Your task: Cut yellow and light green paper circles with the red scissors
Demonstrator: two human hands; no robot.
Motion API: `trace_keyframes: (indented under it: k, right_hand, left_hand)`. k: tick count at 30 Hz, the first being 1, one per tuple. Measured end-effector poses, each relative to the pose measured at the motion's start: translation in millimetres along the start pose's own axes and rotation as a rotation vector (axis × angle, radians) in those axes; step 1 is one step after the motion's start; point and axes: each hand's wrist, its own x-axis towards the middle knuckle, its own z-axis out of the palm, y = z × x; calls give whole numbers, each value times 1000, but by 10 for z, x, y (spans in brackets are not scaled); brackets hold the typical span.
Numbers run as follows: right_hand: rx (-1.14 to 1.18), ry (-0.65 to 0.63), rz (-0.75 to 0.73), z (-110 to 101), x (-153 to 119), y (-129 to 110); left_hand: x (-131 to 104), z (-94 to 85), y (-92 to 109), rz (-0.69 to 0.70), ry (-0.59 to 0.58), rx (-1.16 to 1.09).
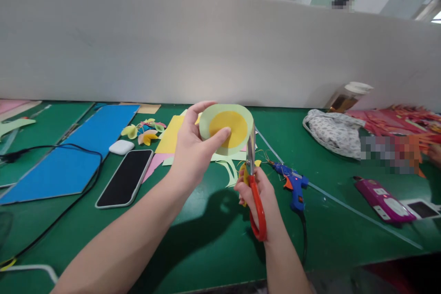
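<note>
With the yellow-centred pale-green disc point(240, 127) pinched in the left hand point(193, 149) above the table point(213, 252) and the red-handled scissors point(254, 188) grasped in the right hand point(266, 190) at its edge, a smooth curve is probably best kept by turning the disc.

The paper disc point(237, 123) looks matt, scissor handles point(262, 220) glossy plastic, blades point(251, 150) metal.

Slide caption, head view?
Left hand holds round green-and-yellow paper; right hand holds red-handled metal scissors at its edge.
</note>
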Motion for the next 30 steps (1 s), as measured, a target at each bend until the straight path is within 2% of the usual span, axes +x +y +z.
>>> trace_keyframes:
  k: [10, 30]
  right_hand:
    - [59, 35, -28, -19, -6, -37]
    - [39, 11, -2, -32, 12, -18]
  left_hand:
    - [-106, 75, 18, -48, -17, 10]
    - [-110, 95, 23, -45, 25, -32]
